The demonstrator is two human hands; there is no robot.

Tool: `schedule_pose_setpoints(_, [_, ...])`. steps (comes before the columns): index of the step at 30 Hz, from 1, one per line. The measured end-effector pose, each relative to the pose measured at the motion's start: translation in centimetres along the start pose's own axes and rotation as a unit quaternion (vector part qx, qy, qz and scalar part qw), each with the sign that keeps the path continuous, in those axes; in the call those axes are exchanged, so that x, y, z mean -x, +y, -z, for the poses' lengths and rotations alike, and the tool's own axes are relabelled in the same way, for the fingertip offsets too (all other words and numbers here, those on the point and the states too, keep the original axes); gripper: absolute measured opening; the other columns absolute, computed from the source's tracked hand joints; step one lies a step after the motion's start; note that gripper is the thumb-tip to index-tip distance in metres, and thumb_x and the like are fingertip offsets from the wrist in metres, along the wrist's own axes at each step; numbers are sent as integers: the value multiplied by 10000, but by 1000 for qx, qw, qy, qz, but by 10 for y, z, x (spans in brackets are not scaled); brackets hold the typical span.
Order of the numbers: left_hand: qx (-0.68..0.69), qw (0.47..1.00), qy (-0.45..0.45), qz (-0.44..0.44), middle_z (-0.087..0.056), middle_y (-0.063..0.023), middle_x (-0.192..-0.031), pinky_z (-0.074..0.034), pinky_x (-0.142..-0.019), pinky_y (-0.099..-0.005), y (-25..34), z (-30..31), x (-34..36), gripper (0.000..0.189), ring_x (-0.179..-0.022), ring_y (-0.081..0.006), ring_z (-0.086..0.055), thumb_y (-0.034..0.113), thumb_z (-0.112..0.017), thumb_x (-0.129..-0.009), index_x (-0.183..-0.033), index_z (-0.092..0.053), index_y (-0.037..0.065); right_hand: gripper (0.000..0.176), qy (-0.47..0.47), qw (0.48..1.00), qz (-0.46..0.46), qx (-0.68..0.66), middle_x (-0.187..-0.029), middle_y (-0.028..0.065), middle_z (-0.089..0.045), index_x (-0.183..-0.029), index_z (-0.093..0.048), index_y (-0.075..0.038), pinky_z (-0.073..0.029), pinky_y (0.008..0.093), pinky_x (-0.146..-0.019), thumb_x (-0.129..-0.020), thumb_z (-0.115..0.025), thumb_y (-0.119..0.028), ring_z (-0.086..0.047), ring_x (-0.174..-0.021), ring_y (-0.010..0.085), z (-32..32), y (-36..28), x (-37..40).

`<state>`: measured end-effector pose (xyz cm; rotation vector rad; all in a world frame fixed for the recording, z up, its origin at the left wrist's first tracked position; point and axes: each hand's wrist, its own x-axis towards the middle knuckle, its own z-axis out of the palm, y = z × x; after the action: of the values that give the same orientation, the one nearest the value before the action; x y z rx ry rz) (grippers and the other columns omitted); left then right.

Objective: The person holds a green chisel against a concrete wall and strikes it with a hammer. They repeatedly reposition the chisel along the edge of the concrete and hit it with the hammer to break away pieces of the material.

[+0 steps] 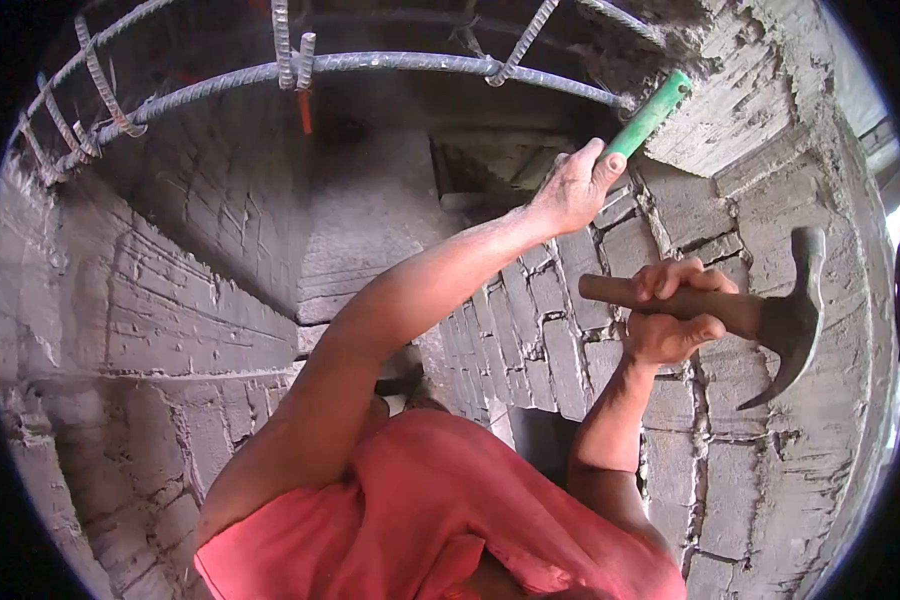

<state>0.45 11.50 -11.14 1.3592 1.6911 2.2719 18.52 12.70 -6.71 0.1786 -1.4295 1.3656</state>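
Observation:
My left hand (576, 188) is closed around the lower end of a green bar-shaped tool (652, 114) with small dark holes near its top. Its upper part overlaps the rough concrete edge (715, 110), close to the end of a bent rebar (400, 62). Lower and to the right, my right hand (665, 338) grips a claw hammer (792, 325) by its wooden handle, fingers wrapped over the middle. The hammer's dark metal head points right, apart from the green tool, with the brick wall (670, 415) behind it.
Ribbed steel bars with short cross ties (280, 45) arch across the top of the view. A mortar-smeared wall (190, 330) stands on the left. Below lies a grey floor (370, 230) with a dark rectangular opening (495, 165). A small red strip (305, 112) hangs under the rebar.

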Motion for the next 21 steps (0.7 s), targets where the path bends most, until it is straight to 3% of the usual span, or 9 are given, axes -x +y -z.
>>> schedule_pose_setpoints(3, [-8, 1000, 9, -7, -466, -151, -567, -394, -518, -414, 0, -3, -1, 641, -524, -265, -514, 623, -415, -979, -852, -470, -3, 648, -25, 1000, 6, -13, -711, 95, -486, -1009, -449, -45, -457, 349, -514, -859, -616, -652, -488, -561, 213, -1, -8, 3])
schedule_pose_setpoints(5, [16, 1000, 1, 1, -472, -166, -588, -396, -534, -423, -2, -3, -1, 630, -539, -280, -503, 612, -426, -981, -854, -470, -4, 622, -37, 996, 17, 75, -733, 85, -473, -1055, -461, -83, -489, 389, -562, -895, -522, -681, -503, -576, 230, -3, -12, 3])
schedule_pose_setpoints(9, [44, 999, 2, -14, -520, -236, -673, -424, -603, -468, -16, 4, -4, 582, -645, -404, -561, 565, -429, -997, -883, -486, -3, 645, -36, 988, 52, 143, -744, 89, -483, -1032, -474, -39, -502, 384, -565, -897, -536, -667, -522, -593, 231, -17, -15, -1])
schedule_pose_setpoints(12, [-5, 1000, 28, -2, -553, -287, -761, -426, -650, -529, -12, 20, -7, 525, -793, -521, -559, 536, -407, -1011, -941, -502, 25, 661, -38, 963, 95, 250, -707, 86, -523, -885, -497, -14, -464, 307, -543, -929, -473, -674, -542, -598, 185, -29, -5, -5])
schedule_pose_setpoints(13, [-32, 999, -8, 29, -567, -305, -810, -422, -676, -549, -9, 29, -11, 531, -862, -539, -546, 543, -409, -1007, -926, -506, 27, 673, -26, 961, 90, 261, -706, 80, -532, -871, -513, -12, -446, 286, -537, -937, -447, -679, -533, -593, 166, -31, 3, -5])
schedule_pose_setpoints(15, [-94, 995, 3, 17, -570, -317, -820, -434, -702, -549, -19, 31, -16, 598, -878, -542, -550, 586, -399, -992, -909, -523, 7, 658, -70, 951, 68, 293, -695, 68, -531, -864, -514, -23, -410, 279, -515, -949, -431, -670, -511, -583, 149, -21, 19, -5])
schedule_pose_setpoints(16, [-93, 996, 3, 13, -570, -317, -820, -434, -702, -549, -23, 29, -17, 598, -878, -542, -550, 586, -399, -992, -909, -523, 7, 708, -44, 953, 28, 298, -676, 54, -514, -912, -537, -7, -428, 285, -494, -883, -521, -714, -521, -568, 160, -18, 25, -1])
schedule_pose_setpoints(18, [-53, 997, 60, -2, -571, -327, -800, -448, -713, -547, -26, 26, -18, 678, -864, -540, -565, 629, -394, -973, -907, -550, -27, 727, -30, 962, -9, 271, -658, 59, -507, -911, -529, 2, -425, 283, -493, -887, -500, -724, -526, -562, 162, -24, 37, 4])
schedule_pose_setpoints(21, [-51, 998, 47, 15, -584, -329, -819, -455, -728, -540, -31, 19, -19, 731, -866, -531, -577, 653, -386, -963, -910, -574, -52, 730, -38, 957, -15, 288, -656, 58, -510, -889, -523, -10, -414, 277, -485, -898, -447, -736, -512, -543, 151, -20, 42, 2])
